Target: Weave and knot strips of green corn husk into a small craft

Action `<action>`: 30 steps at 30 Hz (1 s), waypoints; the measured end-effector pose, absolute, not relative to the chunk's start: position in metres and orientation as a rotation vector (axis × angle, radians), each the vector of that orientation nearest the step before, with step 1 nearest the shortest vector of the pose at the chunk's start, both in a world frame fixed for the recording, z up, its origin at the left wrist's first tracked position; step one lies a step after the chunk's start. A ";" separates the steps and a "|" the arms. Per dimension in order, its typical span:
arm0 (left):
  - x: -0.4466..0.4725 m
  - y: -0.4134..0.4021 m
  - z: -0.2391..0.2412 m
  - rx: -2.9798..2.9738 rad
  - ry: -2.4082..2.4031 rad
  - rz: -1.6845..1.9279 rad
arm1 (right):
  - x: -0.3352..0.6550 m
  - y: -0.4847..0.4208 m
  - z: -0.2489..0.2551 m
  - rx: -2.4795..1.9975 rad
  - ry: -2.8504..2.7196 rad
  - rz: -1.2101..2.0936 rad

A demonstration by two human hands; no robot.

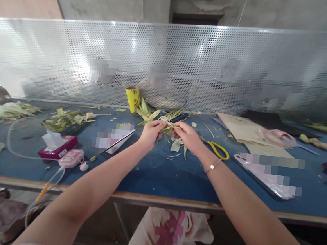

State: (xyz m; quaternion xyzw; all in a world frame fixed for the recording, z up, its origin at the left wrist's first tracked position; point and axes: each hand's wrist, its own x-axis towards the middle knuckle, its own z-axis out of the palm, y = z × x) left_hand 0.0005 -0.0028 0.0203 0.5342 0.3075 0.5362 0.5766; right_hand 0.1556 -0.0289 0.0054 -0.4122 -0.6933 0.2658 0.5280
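Pale green strips of corn husk [168, 124] stretch between my two hands above the middle of the blue table. My left hand [153, 132] pinches the strips at one end, fingers closed. My right hand [186, 135] grips them from the other side, thumb and fingers pressed together. Small husk scraps [176, 144] lie on the table just below my hands. Beyond them, more long husk leaves [148, 115] lie beside a yellow printed roll [132, 98]. Close to my right wrist rest scissors with yellow handles [219, 151], their blades partly hidden by the arm.
Left are husk piles [66, 120], a magenta power strip [58, 148], a pink case [71, 158] with cables, and a tilted phone [118, 141]. Right lie another phone [266, 177], brown paper [239, 131] and a pinkish coil [276, 138]. A perforated metal screen [181, 69] borders the back.
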 end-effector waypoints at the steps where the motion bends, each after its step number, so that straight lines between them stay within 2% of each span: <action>1: 0.000 -0.003 0.020 1.314 0.736 1.302 | 0.156 -0.029 0.006 -0.978 -1.647 0.664; 4: -0.001 -0.003 0.021 1.440 0.772 1.362 | 0.155 -0.029 0.007 -0.997 -1.593 0.765; 9: 0.000 -0.003 0.020 1.417 0.735 1.250 | 0.155 -0.028 0.006 -1.007 -1.512 0.911; 22: 0.002 -0.008 0.018 1.345 0.790 1.124 | 0.151 -0.030 0.005 -1.047 -1.367 1.078; 30: 0.007 -0.015 0.024 1.106 0.725 1.102 | 0.147 -0.033 0.008 -1.043 -1.304 1.093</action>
